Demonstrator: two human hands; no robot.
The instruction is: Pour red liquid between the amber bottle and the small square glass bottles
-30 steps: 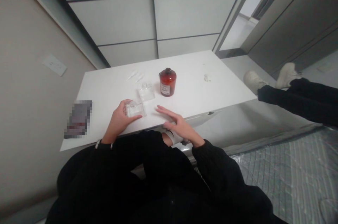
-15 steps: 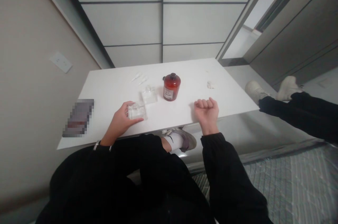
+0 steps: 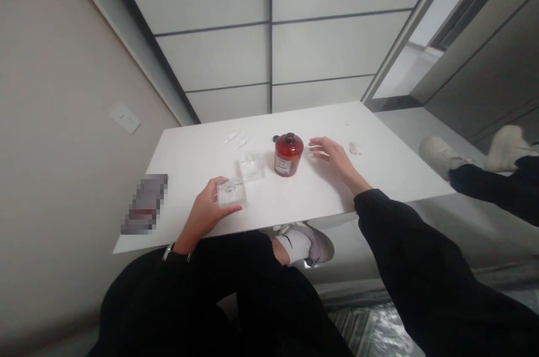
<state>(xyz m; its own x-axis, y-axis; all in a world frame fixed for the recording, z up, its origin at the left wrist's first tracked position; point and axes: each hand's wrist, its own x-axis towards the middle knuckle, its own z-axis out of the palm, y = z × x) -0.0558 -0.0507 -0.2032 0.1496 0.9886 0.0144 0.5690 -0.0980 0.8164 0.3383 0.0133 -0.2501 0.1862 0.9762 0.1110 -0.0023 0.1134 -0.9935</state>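
Note:
My left hand [image 3: 206, 208] is closed around the side of a clear, square glass container [image 3: 231, 194] near the table's front edge. Just behind it stands a second clear square container [image 3: 251, 167]. A red-brown bottle [image 3: 288, 156] with a pale label and an uncapped neck stands upright near the middle. To its right, my right hand [image 3: 332, 156] is open, fingers stretched toward the bottle but apart from it, holding nothing. A small black cap [image 3: 275, 138] lies behind the bottle. What the containers hold is hard to make out.
The white table [image 3: 202, 149] also bears two thin white droppers or sticks [image 3: 236, 140], a crumpled whitish scrap [image 3: 356, 148] and a blurred-out flat object [image 3: 145, 204] at left. A white sliding door rises behind. Another person's shoes [image 3: 438, 156] and dark trouser legs are at right.
My right hand has opened from a fist and moved forward toward the bottle's right side. The left hand keeps its hold on the container. The whole view has shifted slightly.

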